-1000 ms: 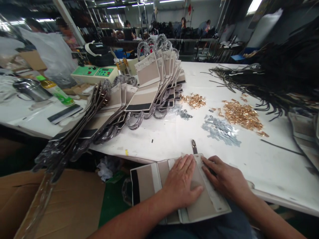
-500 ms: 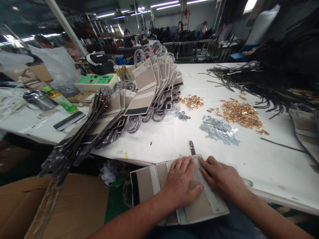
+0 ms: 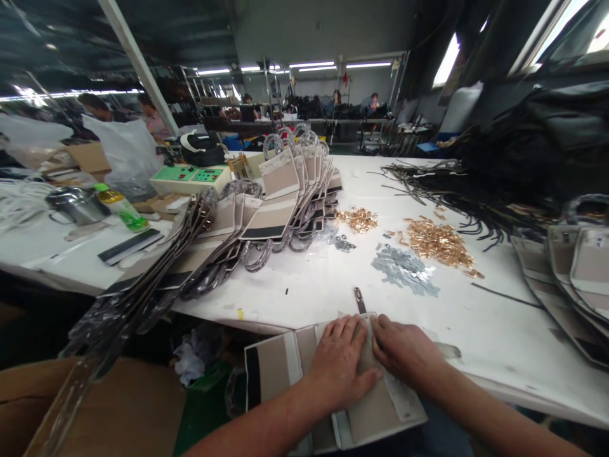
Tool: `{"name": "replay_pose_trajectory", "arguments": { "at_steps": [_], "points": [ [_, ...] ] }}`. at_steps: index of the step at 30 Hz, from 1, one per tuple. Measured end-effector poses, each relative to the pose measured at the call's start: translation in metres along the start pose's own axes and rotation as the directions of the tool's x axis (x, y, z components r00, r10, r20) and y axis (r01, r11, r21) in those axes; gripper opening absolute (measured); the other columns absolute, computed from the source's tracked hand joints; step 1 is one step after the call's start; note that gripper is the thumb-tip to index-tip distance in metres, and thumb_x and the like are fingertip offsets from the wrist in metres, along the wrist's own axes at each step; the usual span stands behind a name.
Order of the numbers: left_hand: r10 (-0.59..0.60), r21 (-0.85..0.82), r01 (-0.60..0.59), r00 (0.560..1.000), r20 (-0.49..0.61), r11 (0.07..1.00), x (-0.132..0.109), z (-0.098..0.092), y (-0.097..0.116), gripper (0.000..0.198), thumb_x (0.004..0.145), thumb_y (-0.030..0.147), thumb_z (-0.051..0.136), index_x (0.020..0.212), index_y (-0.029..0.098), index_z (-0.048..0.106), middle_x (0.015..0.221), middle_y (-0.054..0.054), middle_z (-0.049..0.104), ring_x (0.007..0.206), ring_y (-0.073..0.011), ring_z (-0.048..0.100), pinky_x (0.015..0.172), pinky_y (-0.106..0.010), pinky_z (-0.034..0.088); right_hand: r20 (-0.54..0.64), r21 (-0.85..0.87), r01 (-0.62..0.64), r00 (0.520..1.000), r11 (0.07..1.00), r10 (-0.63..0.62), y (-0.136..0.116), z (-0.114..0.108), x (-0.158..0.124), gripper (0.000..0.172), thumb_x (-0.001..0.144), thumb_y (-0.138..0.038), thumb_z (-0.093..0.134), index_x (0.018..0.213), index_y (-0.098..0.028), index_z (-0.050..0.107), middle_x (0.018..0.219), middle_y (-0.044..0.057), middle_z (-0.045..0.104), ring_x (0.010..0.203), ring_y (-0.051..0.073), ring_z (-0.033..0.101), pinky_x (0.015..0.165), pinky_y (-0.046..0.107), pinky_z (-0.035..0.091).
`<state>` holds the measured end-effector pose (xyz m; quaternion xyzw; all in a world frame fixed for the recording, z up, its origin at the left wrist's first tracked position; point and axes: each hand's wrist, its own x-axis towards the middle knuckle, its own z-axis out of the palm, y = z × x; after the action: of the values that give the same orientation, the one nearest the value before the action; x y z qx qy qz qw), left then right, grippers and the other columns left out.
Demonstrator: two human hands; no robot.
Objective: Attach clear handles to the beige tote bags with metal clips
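What lies beneath both palms is hidden, and the left forearm covers part of the near edge of the panel (image 3: pixel 273 365). There is one panel here: beige and flat, with white strips along its folds and a black band at the end out past the left wrist. It overhangs the near edge of the table (image 3: pixel 476 330), directly under the hands. The left hand (image 3: pixel 340 368) lies flat on it, fingers straight and close together, gripping nothing. The right hand (image 3: pixel 404 349) rests just beside it, fingers stretched flat along the panel's white edge, also clasping nothing that shows; its thumb is out of sight. Just beyond the fingertips one small metal clip (image 3: pixel 358 299) lies on the table at the panel's far edge. Farther out, ahead and right of the hands, are one heap of silver bits (image 3: pixel 404 270) and two heaps of gold bits (image 3: pixel 438 238), the pieces too small to count singly. Ahead and left, a stack (image 3: pixel 280 203) of like panels leans in a fan, their number unclear. Beyond lie tangled black cords (image 3: pixel 451 184), and far to the right more panels (image 3: pixel 571 266) are cut off by the frame.
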<state>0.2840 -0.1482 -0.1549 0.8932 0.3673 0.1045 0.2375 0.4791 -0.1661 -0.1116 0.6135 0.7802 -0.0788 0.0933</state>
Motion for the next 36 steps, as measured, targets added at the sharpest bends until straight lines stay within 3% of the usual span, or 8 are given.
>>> {"name": "replay_pose_trajectory", "arguments": {
  "at_steps": [4, 7, 10, 13, 16, 20, 27, 36],
  "points": [
    [0.023, -0.012, -0.023, 0.999, 0.024, 1.000, -0.002, -0.007, -0.009, 0.089, 0.097, 0.065, 0.060, 0.168, 0.018, 0.035, 0.175, -0.014, 0.032, 0.160, -0.0369, 0.032, 0.134, -0.058, 0.024, -0.086, 0.097, -0.007, 0.996, 0.995, 0.015, 0.009, 0.003, 0.002, 0.035, 0.105, -0.025, 0.052, 0.133, -0.018, 0.071, 0.111, 0.011, 0.075, 0.095, 0.028, 0.077, 0.079, 0.033, 0.056],
    [0.050, -0.031, -0.049, 0.998, 0.044, 0.998, -0.002, -0.010, -0.018, 0.088, 0.097, 0.061, 0.061, 0.168, 0.017, 0.035, 0.174, -0.014, 0.032, 0.161, -0.0363, 0.032, 0.134, -0.058, 0.025, -0.176, 0.254, -0.125, 0.969, 0.959, 0.173, 0.044, 0.011, 0.008, 0.031, 0.105, -0.039, 0.056, 0.125, -0.030, 0.078, 0.113, 0.005, 0.078, 0.101, 0.027, 0.076, 0.086, 0.034, 0.055],
    [0.080, -0.034, -0.078, 0.995, 0.058, 0.996, 0.000, -0.011, -0.025, 0.085, 0.096, 0.058, 0.063, 0.166, 0.017, 0.039, 0.174, -0.013, 0.032, 0.161, -0.0359, 0.032, 0.134, -0.057, 0.026, -0.191, 0.325, -0.333, 0.894, 0.885, 0.406, 0.099, 0.017, 0.015, 0.036, 0.101, -0.045, 0.060, 0.127, -0.029, 0.079, 0.126, 0.005, 0.078, 0.111, 0.029, 0.074, 0.094, 0.036, 0.054],
    [0.096, -0.025, -0.095, 0.994, 0.052, 0.995, 0.003, -0.010, -0.029, 0.084, 0.096, 0.061, 0.062, 0.165, 0.017, 0.041, 0.173, -0.013, 0.035, 0.159, -0.0364, 0.035, 0.133, -0.057, 0.027, -0.155, 0.328, -0.487, 0.817, 0.809, 0.555, 0.147, 0.020, 0.020, 0.041, 0.098, -0.048, 0.060, 0.126, -0.025, 0.081, 0.123, 0.009, 0.079, 0.110, 0.033, 0.074, 0.090, 0.040, 0.055],
    [0.102, -0.023, -0.102, 0.995, 0.023, 0.995, 0.004, -0.008, -0.030, 0.083, 0.096, 0.065, 0.060, 0.164, 0.019, 0.043, 0.172, -0.011, 0.039, 0.156, -0.0364, 0.038, 0.133, -0.059, 0.028, -0.117, 0.336, -0.565, 0.769, 0.753, 0.629, 0.171, 0.023, 0.024, 0.041, 0.096, -0.052, 0.060, 0.118, -0.026, 0.084, 0.116, 0.010, 0.081, 0.105, 0.035, 0.074, 0.084, 0.039, 0.055],
    [0.111, -0.019, -0.111, 0.994, -0.024, 0.994, 0.005, -0.003, -0.031, 0.082, 0.096, 0.066, 0.060, 0.163, 0.022, 0.044, 0.171, -0.008, 0.042, 0.154, -0.0350, 0.040, 0.132, -0.057, 0.029, -0.110, 0.342, -0.599, 0.740, 0.724, 0.664, 0.170, 0.031, 0.032, 0.043, 0.095, -0.058, 0.057, 0.113, -0.032, 0.084, 0.119, 0.008, 0.080, 0.101, 0.034, 0.074, 0.076, 0.038, 0.052],
    [0.142, 0.012, -0.142, 0.985, -0.096, 0.990, 0.006, 0.004, -0.033, 0.079, 0.095, 0.064, 0.062, 0.159, 0.020, 0.048, 0.166, -0.009, 0.049, 0.150, -0.0329, 0.044, 0.129, -0.054, 0.032, -0.106, 0.347, -0.600, 0.739, 0.721, 0.666, 0.168, 0.033, 0.043, 0.030, 0.090, -0.046, 0.057, 0.100, -0.032, 0.082, 0.105, 0.006, 0.080, 0.090, 0.030, 0.072, 0.066, 0.035, 0.045],
    [0.155, -0.012, -0.159, 0.975, -0.158, 0.987, 0.005, 0.011, -0.033, 0.078, 0.094, 0.060, 0.064, 0.159, 0.020, 0.049, 0.165, -0.009, 0.050, 0.149, -0.0330, 0.045, 0.128, -0.053, 0.032, -0.146, 0.445, -0.504, 0.775, 0.740, 0.615, 0.163, 0.021, 0.034, 0.031, 0.085, -0.043, 0.056, 0.095, -0.024, 0.079, 0.099, 0.009, 0.080, 0.092, 0.032, 0.071, 0.076, 0.037, 0.048]
  ]
}}
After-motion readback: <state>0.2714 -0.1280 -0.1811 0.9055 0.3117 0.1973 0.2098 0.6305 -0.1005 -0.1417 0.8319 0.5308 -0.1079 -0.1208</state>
